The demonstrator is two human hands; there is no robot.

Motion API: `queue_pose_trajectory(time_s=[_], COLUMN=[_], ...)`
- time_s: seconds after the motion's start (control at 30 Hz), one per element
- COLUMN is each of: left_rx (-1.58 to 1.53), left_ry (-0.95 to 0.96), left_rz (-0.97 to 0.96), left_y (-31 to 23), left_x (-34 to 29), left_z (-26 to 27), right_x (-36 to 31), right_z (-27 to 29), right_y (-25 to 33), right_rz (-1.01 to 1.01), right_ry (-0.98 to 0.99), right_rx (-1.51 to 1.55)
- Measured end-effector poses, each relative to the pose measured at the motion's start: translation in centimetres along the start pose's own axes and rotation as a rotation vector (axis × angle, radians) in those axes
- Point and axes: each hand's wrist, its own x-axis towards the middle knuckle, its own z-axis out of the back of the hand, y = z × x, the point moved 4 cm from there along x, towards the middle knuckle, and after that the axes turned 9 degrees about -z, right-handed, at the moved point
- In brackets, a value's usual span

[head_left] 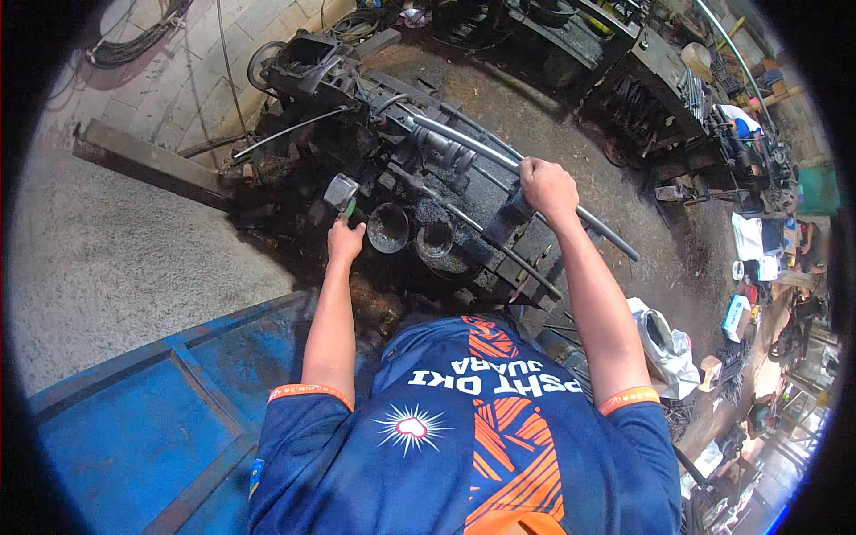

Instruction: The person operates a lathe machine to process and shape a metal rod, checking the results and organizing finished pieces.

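Note:
My right hand (548,187) is closed around a long silver metal bar (609,234) that runs slantwise over a dark, greasy machine (464,192). The bar's far end reaches a round metal part (446,147) at the machine's middle. My left hand (346,241) is at the machine's left side, its fingers closed at a small green piece (349,209) just below a grey box (340,190). How firmly they grip that piece is hard to see. Two round, cup-like hollows (389,227) lie between my hands. A thinner rod (481,227) crosses the machine bed below the bar.
On my left stands a blue metal panel (116,437), with a steel beam (147,165) beyond it near the wall. Dark workbenches (660,98) hold metal parts at the far right. A white sack (667,352) and scattered rods lie to my right.

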Motion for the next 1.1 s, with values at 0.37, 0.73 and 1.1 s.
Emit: queue_pose_trajectory(time_s=[0.37, 0.73, 1.1], left_rx=[-0.022, -0.009, -0.017], left_ry=[0.044, 0.004, -0.021], left_rz=[-0.004, -0.033, -0.021], left_y=[-0.2, 0.4, 0.8], left_x=[0.1, 0.0, 0.1], left_z=[-0.2, -0.3, -0.6], right_x=[0.1, 0.3, 0.4], right_z=[-0.4, -0.4, -0.3], right_y=[-0.4, -0.2, 0.3], right_rz=[-0.002, 0.035, 0.022], right_ry=[-0.041, -0.048, -0.045], right_rx=[0.04, 0.022, 0.001])
